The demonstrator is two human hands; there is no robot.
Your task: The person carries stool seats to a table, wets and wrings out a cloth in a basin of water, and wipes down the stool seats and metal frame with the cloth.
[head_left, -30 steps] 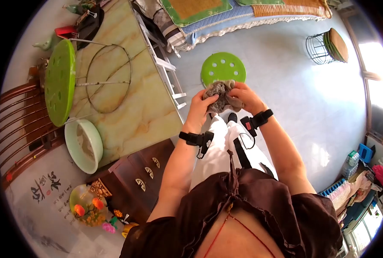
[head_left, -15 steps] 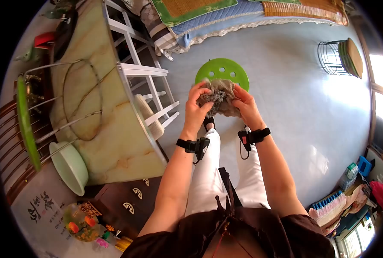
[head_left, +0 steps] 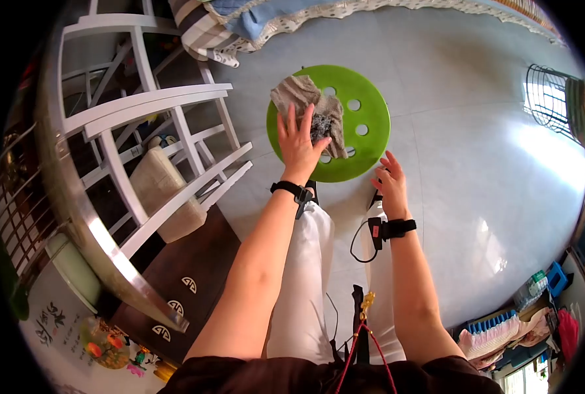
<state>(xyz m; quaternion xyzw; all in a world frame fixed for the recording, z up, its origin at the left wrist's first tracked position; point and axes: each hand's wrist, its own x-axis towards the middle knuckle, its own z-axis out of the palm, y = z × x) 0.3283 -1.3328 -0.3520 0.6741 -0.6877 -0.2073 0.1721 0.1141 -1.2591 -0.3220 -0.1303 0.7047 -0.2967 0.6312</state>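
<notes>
Below me stands a round green stool (head_left: pixel 368 148) with holes in its seat. A crumpled grey-brown cloth (head_left: pixel 297 92) lies over the seat's left part, with a dark grey scrubber-like wad (head_left: pixel 320 127) on it. My left hand (head_left: pixel 300 146) rests on the cloth and the wad, its fingers spread. Beside the seat's lower right edge, my right hand (head_left: pixel 391 184) hangs with its fingers apart and nothing in them. Each wrist wears a black strap with a small device.
White folding frames (head_left: pixel 148 98) and a marble table's metal edge (head_left: pixel 102 230) stand at the left, near a pale green basin (head_left: pixel 72 269). A bed (head_left: pixel 260 26) is at the top. A wire-framed stool (head_left: pixel 555 105) stands far right.
Both hands have moved apart. The cloth and wad, held between both hands before, now lie on the green stool under my left hand. My right hand has let go. The view has tilted down.
</notes>
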